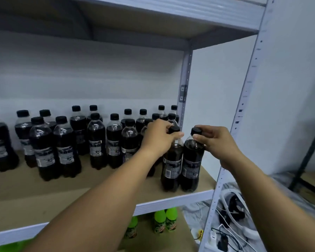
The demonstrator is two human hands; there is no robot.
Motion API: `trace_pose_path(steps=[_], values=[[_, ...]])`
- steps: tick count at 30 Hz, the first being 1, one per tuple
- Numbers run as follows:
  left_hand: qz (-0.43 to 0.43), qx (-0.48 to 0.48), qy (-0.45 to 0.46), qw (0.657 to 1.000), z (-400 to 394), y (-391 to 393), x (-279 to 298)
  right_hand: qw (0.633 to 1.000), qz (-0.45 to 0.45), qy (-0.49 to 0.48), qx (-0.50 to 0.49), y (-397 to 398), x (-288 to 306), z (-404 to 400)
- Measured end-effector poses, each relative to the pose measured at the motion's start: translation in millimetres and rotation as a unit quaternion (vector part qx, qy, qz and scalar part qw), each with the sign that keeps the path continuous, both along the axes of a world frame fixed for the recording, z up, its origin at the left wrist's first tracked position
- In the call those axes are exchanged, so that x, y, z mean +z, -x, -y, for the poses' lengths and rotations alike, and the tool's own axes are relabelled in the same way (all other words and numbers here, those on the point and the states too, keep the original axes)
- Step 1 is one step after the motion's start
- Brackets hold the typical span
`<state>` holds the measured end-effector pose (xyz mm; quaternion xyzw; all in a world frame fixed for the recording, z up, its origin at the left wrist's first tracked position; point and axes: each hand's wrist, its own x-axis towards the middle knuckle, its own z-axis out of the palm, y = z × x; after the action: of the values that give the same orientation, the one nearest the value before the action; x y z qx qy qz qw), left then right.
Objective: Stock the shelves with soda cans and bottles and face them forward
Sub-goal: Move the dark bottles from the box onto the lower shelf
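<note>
Left hand fingers pinch the cap of one dark soda bottle; right hand fingers pinch the cap of its neighbour. Both bottles upright, touching, at the shelf front right corner.

— Dim or bright?
— Fairly dim, cool and flat; upper shelf underside in deep shadow, white wall brightest.
— Any glare?
— Small highlights on the bottle shoulders.
— Sharpness?
— Soft throughout, labels unreadable, slight smear at left.
— Distortion?
— Wide-angle bending of the shelf posts near the edges.
</note>
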<state>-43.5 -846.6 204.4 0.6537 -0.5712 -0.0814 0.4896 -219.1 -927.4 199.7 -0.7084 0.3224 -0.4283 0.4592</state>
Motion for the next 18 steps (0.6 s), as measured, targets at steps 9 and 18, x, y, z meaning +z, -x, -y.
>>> trace_pose_path(steps=[9,18], values=[[-0.011,0.052,0.012,0.999,25.5,-3.8,-33.8,0.998,0.022,0.03,-0.04,1.2,-29.7,15.1],[-0.141,0.066,0.011,0.988,-12.0,23.2,-153.1,0.993,-0.045,0.031,-0.1,10.7,-135.7,-9.6]])
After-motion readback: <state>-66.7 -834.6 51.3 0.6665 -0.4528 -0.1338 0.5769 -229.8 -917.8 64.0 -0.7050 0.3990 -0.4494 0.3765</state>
